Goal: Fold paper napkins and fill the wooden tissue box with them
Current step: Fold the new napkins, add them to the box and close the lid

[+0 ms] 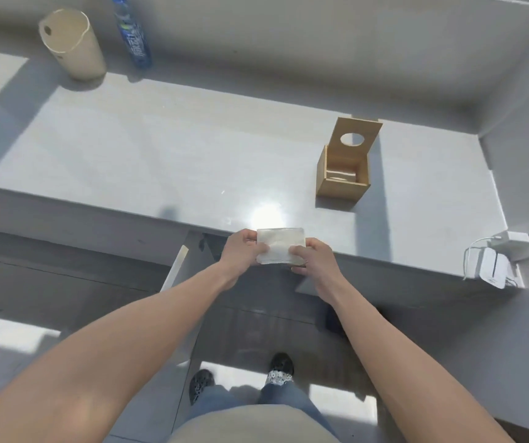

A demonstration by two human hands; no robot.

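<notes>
A white stack of folded paper napkins (280, 246) is held at the near edge of the grey table (160, 148). My left hand (240, 251) grips its left side, thumb on top. My right hand (315, 259) grips its right side the same way. The wooden tissue box (341, 175) stands on the table beyond my hands and to the right, apart from them. Its lid with a round hole (352, 139) is raised upright at the back, so the box is open on top. Something pale lies low inside it.
A beige cylinder container (72, 43) and a blue-labelled plastic bottle (133, 33) stand at the table's far left. A white device with a cable and charger (493, 262) sits at the right edge. Grey walls bound the far and right sides. My feet stand on the floor below.
</notes>
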